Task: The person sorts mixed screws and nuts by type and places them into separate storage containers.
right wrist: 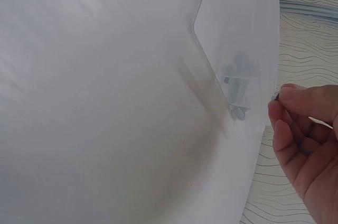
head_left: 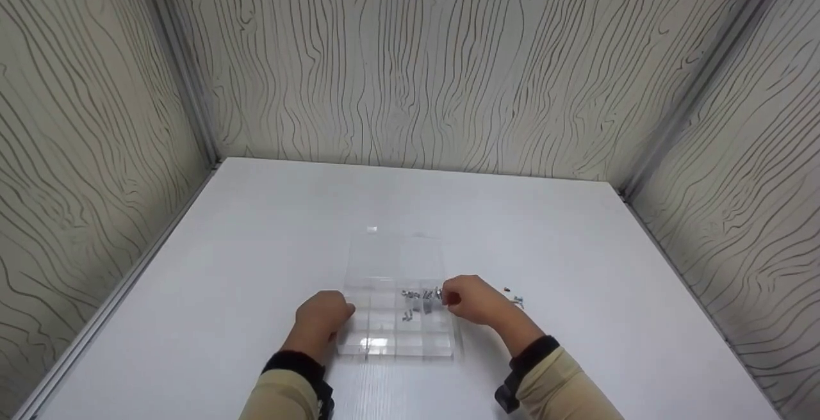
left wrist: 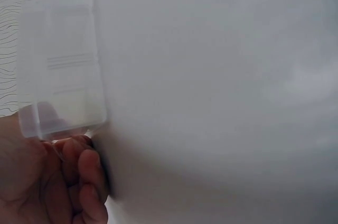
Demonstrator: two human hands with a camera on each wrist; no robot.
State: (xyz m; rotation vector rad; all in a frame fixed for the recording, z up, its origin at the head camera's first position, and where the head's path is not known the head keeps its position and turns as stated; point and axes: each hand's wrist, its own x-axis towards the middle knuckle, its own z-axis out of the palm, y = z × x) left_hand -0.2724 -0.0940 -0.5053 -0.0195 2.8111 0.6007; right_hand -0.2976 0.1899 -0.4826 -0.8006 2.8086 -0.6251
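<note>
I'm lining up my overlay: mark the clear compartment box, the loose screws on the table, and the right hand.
clear compartment box (head_left: 396, 342), head view, near wall.
loose screws (head_left: 516, 299), head view, the small cluster.
right hand (head_left: 473, 299), head view, back of hand.

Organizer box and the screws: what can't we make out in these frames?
- Small metal parts in the clear organizer box: head view, too small to tell their type or number.
- Loose bits on the table: head view, too small.
- Right hand pinch: right wrist view, item mostly hidden by the fingertips.
- Left hand: left wrist view, cut off by the frame edge.
</note>
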